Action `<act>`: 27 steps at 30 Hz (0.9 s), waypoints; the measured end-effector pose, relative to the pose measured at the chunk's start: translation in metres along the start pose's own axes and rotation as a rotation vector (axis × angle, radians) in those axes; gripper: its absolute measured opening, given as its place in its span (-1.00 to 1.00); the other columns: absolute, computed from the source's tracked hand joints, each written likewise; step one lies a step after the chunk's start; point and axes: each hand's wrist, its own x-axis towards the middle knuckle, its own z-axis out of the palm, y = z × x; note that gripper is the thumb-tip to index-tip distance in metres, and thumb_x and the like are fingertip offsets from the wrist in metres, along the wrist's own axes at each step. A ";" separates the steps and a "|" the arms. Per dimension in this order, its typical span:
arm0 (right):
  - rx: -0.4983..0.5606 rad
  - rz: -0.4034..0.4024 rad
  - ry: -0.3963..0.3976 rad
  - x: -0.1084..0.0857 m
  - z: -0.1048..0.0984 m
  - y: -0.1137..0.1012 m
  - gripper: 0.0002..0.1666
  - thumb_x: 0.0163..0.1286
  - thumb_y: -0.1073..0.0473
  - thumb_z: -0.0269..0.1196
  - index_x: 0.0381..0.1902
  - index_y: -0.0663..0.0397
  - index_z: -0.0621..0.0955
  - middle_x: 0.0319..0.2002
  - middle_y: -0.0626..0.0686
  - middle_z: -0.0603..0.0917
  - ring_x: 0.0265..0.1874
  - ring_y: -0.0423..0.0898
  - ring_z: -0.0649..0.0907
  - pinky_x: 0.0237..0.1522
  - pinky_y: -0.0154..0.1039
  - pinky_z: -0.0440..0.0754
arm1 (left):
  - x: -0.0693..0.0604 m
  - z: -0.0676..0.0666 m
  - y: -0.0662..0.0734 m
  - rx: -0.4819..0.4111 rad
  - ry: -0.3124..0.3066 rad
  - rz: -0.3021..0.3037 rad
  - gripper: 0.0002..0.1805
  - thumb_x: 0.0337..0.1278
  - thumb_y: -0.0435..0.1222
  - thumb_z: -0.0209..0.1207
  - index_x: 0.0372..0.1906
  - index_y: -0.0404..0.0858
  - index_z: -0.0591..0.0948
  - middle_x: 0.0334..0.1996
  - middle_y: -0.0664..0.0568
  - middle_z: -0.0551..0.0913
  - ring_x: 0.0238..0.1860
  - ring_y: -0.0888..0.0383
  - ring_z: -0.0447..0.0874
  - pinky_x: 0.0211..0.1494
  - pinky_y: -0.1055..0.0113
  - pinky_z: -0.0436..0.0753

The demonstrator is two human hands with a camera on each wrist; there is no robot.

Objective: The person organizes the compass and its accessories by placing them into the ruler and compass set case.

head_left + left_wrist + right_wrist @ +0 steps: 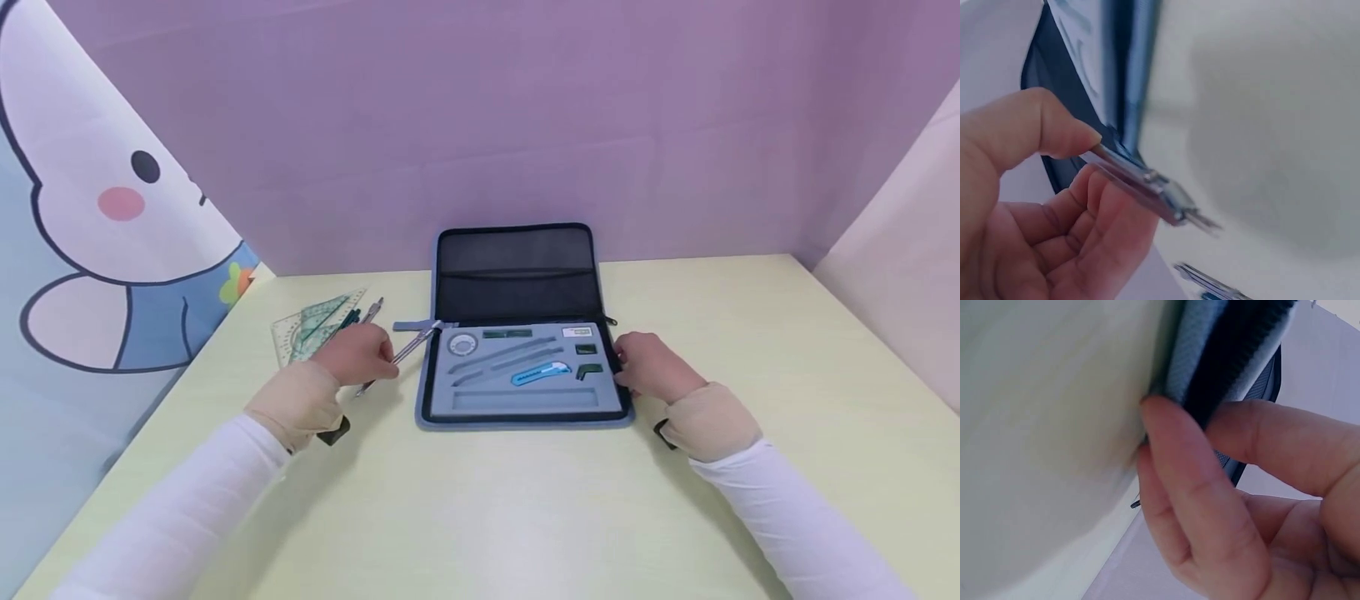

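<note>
In the head view an open zip case (516, 250) lies on the table with its dark mesh lid raised. Its grey insert (442, 392) holds a light-blue utility knife (540, 373), a round white disc (462, 344) and small green pieces; several slots are bare. Left of the case, my left hand (356, 354) pinches a silver drawing compass (1141, 178) between thumb and fingers, above the table. My right hand (656, 367) grips the case's right edge, its fingertips (1166, 419) low on the blue fabric side and the thumb on the zip side.
Clear green-marked set squares and a protractor (288, 337) lie left of the case, partly behind my left hand. A second silver instrument (372, 308) lies beside them. A fabric strap (412, 326) sticks out from the case's left side. A purple cloth wall (517, 125) stands behind.
</note>
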 end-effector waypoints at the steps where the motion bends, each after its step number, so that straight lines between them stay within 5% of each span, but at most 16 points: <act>1: 0.001 -0.002 0.002 0.000 0.000 0.000 -0.60 0.19 0.47 0.18 -0.01 0.61 0.43 -0.28 0.29 0.54 -0.39 0.00 0.62 -0.46 -0.26 0.65 | 0.002 0.000 0.005 0.009 0.001 0.019 -0.91 -0.08 -0.30 0.25 -0.50 -0.26 0.61 -0.58 0.08 0.56 -0.51 0.15 0.46 -0.35 0.31 0.48; 18: 0.004 -0.001 0.022 0.002 0.002 0.002 -0.57 0.19 0.48 0.18 0.01 0.61 0.42 -0.16 0.38 0.54 -0.33 0.04 0.63 -0.47 -0.28 0.66 | 0.039 0.015 0.079 0.079 -0.059 0.176 -0.95 -0.10 -0.33 0.26 -0.51 -0.22 0.61 -0.64 0.13 0.50 -0.53 0.19 0.46 -0.44 0.40 0.43; 27: -0.001 0.013 0.030 0.000 0.001 -0.001 -0.59 0.19 0.47 0.19 0.00 0.59 0.44 -0.19 0.34 0.55 -0.34 0.02 0.63 -0.47 -0.29 0.65 | 0.051 0.034 0.104 0.104 -0.086 0.229 -0.64 -0.03 -0.33 0.28 -0.78 -0.14 0.40 -0.77 0.18 0.19 -0.69 0.23 0.21 -0.59 0.42 0.23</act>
